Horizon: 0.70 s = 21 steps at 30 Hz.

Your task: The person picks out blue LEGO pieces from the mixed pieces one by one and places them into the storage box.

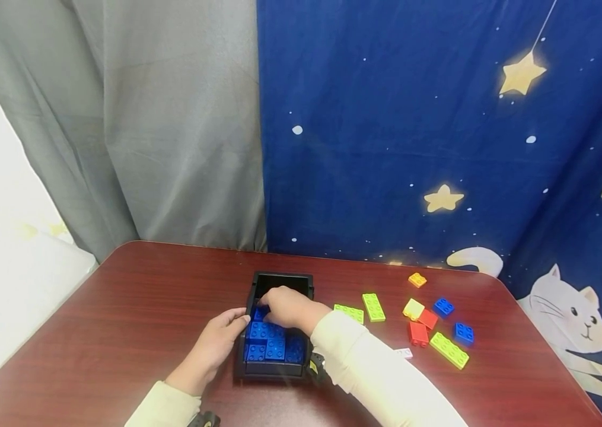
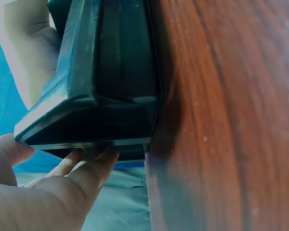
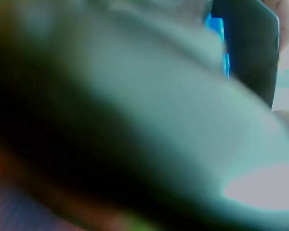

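cream-sleeved right hand [image 1: 286,306], grip unclear, curls over blue bricks [image 1: 275,346] in the bin [image 1: 274,370] the left hand [image 1: 218,338] grips.

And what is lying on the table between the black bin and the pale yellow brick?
In the head view, two lime-green bricks lie between the black bin and the pale yellow brick; the right sleeve partly covers the one nearer the bin.

Downward head view, close wrist views, shared bin [image 1: 274,369]
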Each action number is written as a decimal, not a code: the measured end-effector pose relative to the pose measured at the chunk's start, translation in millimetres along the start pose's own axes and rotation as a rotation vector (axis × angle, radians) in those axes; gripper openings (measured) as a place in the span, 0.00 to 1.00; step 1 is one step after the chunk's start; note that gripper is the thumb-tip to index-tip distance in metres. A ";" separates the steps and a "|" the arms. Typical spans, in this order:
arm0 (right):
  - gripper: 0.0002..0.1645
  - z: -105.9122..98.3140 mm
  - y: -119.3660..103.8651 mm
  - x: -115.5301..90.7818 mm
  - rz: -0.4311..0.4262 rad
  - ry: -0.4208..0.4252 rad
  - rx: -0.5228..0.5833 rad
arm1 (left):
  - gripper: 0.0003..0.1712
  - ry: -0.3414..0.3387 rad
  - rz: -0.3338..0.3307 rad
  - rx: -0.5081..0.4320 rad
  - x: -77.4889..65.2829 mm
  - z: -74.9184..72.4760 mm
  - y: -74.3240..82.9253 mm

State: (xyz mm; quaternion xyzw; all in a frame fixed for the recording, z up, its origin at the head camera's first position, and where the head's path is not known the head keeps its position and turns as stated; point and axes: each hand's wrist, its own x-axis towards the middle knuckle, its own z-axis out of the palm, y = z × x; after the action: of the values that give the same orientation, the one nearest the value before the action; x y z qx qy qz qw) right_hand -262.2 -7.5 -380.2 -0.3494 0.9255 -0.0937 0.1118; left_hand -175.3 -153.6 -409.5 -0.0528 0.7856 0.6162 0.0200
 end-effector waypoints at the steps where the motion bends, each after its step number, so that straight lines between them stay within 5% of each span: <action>1: 0.18 0.3 0.4 0.4 -0.001 -0.001 0.003 | 0.25 0.000 0.001 0.001 -0.1 0.1 0.1; 21: 0.15 0.7 0.4 1.4 -0.021 -0.029 0.039 | 0.25 -0.002 0.000 0.003 -0.3 0.3 0.5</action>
State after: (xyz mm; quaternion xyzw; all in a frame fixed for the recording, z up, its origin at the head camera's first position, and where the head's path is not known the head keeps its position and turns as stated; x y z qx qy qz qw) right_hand -263.2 -8.2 -381.2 -0.3582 0.9181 -0.1076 0.1309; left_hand -175.0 -153.2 -409.1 -0.0521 0.7864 0.6151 0.0208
